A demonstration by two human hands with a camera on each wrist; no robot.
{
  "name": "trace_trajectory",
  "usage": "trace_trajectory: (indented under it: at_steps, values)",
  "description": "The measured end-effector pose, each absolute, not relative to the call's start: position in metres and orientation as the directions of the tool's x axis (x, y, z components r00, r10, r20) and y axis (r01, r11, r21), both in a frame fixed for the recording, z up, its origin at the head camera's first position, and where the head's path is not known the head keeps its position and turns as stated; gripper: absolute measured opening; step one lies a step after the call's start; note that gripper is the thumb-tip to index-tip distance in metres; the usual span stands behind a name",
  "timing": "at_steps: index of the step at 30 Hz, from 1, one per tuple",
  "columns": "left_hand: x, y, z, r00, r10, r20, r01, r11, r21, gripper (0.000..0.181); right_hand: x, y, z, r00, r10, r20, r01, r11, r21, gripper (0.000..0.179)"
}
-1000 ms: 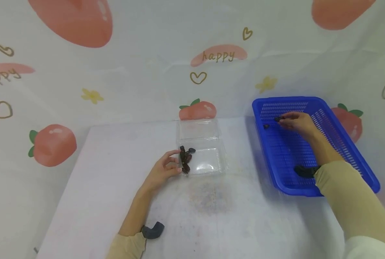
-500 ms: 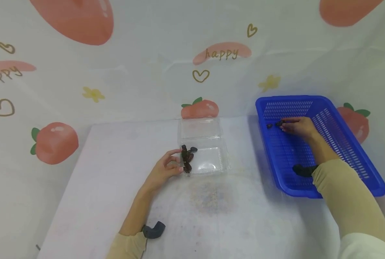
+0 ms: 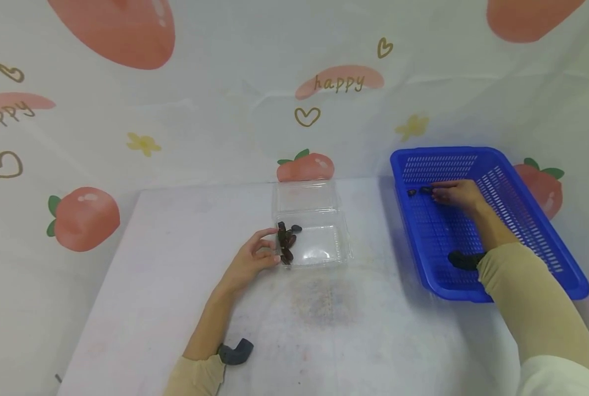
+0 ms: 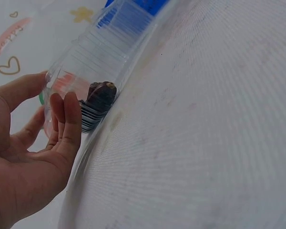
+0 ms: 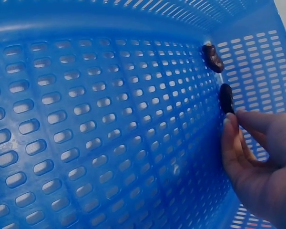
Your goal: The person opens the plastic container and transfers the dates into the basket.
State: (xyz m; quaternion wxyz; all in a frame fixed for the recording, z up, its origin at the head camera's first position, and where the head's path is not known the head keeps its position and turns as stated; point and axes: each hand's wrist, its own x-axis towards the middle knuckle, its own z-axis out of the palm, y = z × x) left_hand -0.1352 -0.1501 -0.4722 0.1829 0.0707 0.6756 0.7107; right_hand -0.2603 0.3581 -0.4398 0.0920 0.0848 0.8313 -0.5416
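In the head view, my left hand [image 3: 247, 261] holds the left edge of a clear plastic box [image 3: 319, 242], its lid folded back. Several dark brown dates [image 3: 285, 242] are heaped along the left side inside it. The left wrist view shows fingertips [image 4: 72, 102] at the box wall, close to a date [image 4: 102, 93]. Inside the blue basket [image 3: 413, 242], my right hand [image 3: 460, 195] pinches one end of a date [image 5: 226, 98] between thumb and finger, low against the side wall. Another date [image 5: 213, 58] lies just beyond it in the basket.
The basket's tall slotted walls surround the right hand. A white table [image 3: 185, 220] lies under both containers, and a printed fabric backdrop [image 3: 215, 132] rises right behind them. Dark wrist cameras [image 3: 236, 352] jut from both forearms.
The right hand has lowered slightly in the basket, and the date at its fingertips now lies lower, turned a little. My left hand keeps its place at the box.
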Motion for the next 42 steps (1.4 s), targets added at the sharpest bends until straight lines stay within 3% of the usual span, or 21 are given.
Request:
trace_trajectory:
  at_steps: [11, 20, 35, 42]
  values:
    - [-0.132, -0.149, -0.456, -0.914, 0.369, -0.170, -0.185, -0.005, 0.983, 0.067, -0.260, 0.357, -0.425, -0.979, 0.056, -0.196, 0.201, 0.427, -0.881, 0.046]
    - [-0.135, -0.151, -0.471, -0.921, 0.362, -0.143, -0.160, -0.017, 0.987, 0.065, -0.258, 0.349, -0.410, -0.981, 0.082, -0.176, 0.194, 0.391, -0.900, 0.052]
    - [-0.137, -0.149, -0.467, -0.923, 0.353, -0.150, -0.177, -0.045, 0.983, 0.066, -0.231, 0.293, -0.353, -0.993, -0.113, -0.033, 0.008, 0.214, -0.977, 0.047]
    - [-0.132, -0.145, -0.451, -0.916, 0.370, -0.153, -0.180, -0.039, 0.983, 0.066, -0.217, 0.271, -0.342, -0.985, -0.166, -0.045, 0.017, 0.166, -0.986, 0.046]
